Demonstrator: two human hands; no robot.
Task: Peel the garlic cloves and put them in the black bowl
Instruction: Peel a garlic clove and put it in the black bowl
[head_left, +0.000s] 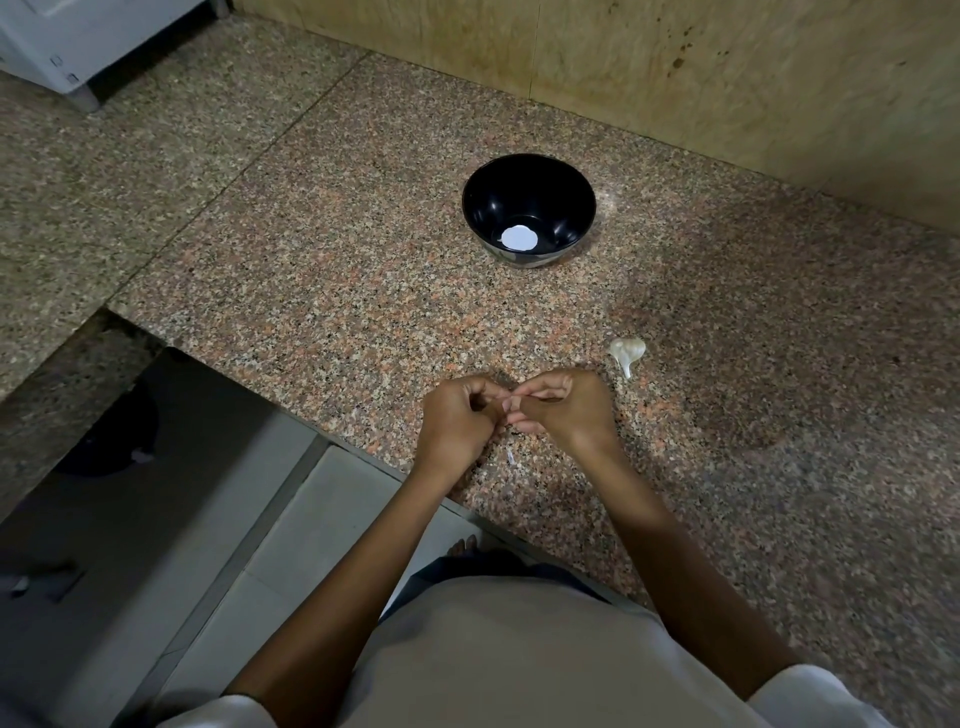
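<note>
At the counter's (363, 312) front edge, the left hand (460, 415) and right hand (563, 408) meet with fingers curled, fingertips pinched together on something too small to see, probably a held clove being skinned. A pale scrap (511, 457), likely peel, lies just below them. Beyond the right hand an unpeeled garlic piece (627, 353) rests on the stone. It should be light and firm with dry, brittle skin, best nipped at its tapered tip, and slippery once bare. Farther back stands the black bowl (498, 197), well apart, holding a white round patch (518, 239) that could be a sticker or a reflection. No writing or brand is legible anywhere.
</note>
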